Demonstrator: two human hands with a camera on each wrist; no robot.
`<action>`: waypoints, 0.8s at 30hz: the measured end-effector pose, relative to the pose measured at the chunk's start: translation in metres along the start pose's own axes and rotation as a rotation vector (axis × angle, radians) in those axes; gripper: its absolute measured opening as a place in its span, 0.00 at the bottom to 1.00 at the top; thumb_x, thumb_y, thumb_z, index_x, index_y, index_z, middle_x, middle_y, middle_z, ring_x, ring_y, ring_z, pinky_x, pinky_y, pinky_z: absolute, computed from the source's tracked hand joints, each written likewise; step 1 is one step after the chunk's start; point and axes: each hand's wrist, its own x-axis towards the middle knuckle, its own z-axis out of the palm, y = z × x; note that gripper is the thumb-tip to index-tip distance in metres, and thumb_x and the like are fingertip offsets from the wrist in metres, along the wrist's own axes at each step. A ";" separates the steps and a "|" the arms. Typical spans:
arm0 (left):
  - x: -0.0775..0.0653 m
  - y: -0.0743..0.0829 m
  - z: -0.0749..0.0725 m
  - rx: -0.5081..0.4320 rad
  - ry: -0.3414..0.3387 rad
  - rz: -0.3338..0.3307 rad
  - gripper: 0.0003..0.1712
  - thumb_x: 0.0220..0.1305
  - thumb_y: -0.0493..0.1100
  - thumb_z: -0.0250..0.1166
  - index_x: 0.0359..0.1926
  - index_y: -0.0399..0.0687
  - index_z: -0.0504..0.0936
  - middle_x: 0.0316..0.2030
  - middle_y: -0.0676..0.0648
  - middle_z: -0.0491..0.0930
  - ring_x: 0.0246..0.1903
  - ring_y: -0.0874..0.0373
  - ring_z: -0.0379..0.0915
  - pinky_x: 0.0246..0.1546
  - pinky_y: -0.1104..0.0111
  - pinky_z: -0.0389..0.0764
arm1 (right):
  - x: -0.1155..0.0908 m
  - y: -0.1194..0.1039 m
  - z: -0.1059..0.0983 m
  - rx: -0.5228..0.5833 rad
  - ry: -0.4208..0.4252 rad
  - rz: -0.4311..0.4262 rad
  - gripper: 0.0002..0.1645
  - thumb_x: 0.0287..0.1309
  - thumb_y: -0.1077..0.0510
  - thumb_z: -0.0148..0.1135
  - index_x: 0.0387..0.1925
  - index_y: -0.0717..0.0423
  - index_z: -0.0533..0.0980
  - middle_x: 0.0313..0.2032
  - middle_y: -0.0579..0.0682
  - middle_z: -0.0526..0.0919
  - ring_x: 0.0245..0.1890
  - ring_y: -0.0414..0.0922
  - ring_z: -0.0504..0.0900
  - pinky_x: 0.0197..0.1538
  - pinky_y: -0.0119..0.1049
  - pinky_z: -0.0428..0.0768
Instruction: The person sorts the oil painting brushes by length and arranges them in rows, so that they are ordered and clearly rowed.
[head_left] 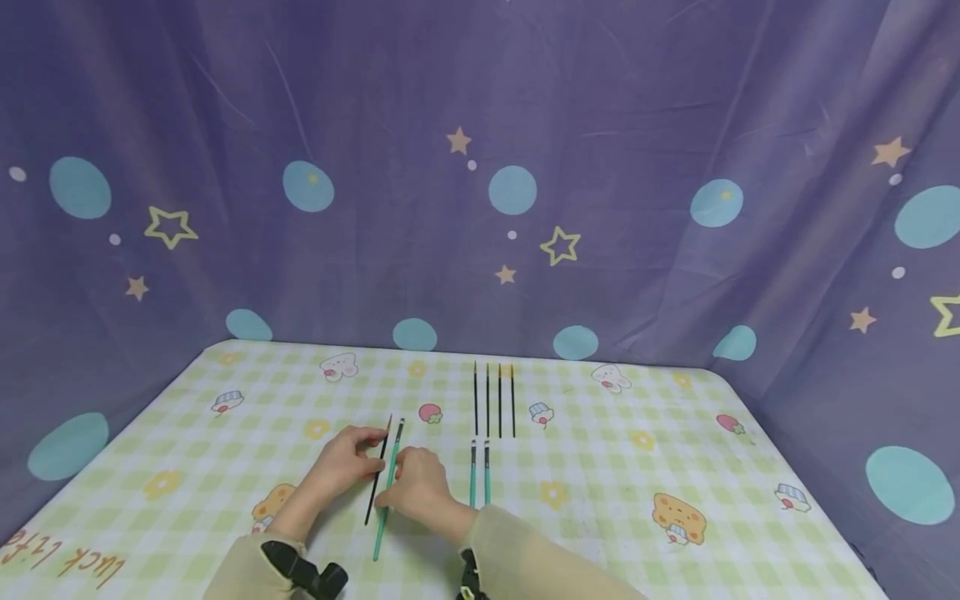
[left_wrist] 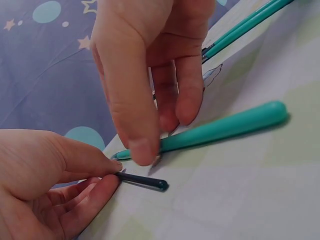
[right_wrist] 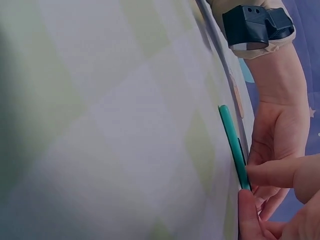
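Observation:
Near the front middle of the table, my left hand [head_left: 345,460] pinches a thin black paintbrush [head_left: 371,505] between thumb and fingers. Just right of it, a longer green paintbrush [head_left: 380,533] lies almost parallel, and my right hand [head_left: 423,485] pinches it from above. In the left wrist view the right thumb presses on the green handle [left_wrist: 225,125], while the black handle [left_wrist: 145,180] sticks out from the left fingertips. The right wrist view shows the green handle's end [right_wrist: 229,125] low over the cloth; the black brush is mostly hidden there.
Several black paintbrushes [head_left: 500,408] lie in a parallel row toward the back. Two green paintbrushes [head_left: 472,482] lie in front of that row, partly behind the right forearm. A checked cloth [head_left: 600,517] covers the table, and a purple curtain [head_left: 405,250] hangs behind it.

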 end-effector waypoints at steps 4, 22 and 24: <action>-0.001 0.002 0.000 -0.014 0.000 -0.005 0.27 0.49 0.32 0.63 0.54 0.37 0.74 0.45 0.40 0.70 0.28 0.58 0.68 0.26 0.72 0.76 | 0.000 -0.001 -0.001 -0.037 0.004 -0.009 0.21 0.31 0.58 0.75 0.32 0.59 0.76 0.19 0.42 0.70 0.20 0.39 0.67 0.26 0.28 0.71; 0.000 -0.001 0.001 -0.037 0.003 -0.016 0.26 0.49 0.32 0.64 0.54 0.37 0.74 0.46 0.40 0.70 0.28 0.58 0.70 0.26 0.71 0.78 | -0.010 0.003 -0.013 0.180 -0.040 0.029 0.25 0.35 0.64 0.71 0.42 0.60 0.76 0.22 0.41 0.72 0.16 0.36 0.72 0.20 0.28 0.74; 0.000 -0.002 0.001 -0.034 0.006 -0.014 0.26 0.49 0.32 0.64 0.54 0.37 0.75 0.45 0.40 0.70 0.28 0.59 0.70 0.25 0.72 0.78 | -0.013 0.005 -0.016 0.222 -0.051 0.042 0.28 0.35 0.66 0.70 0.45 0.60 0.75 0.23 0.43 0.73 0.14 0.37 0.73 0.17 0.28 0.74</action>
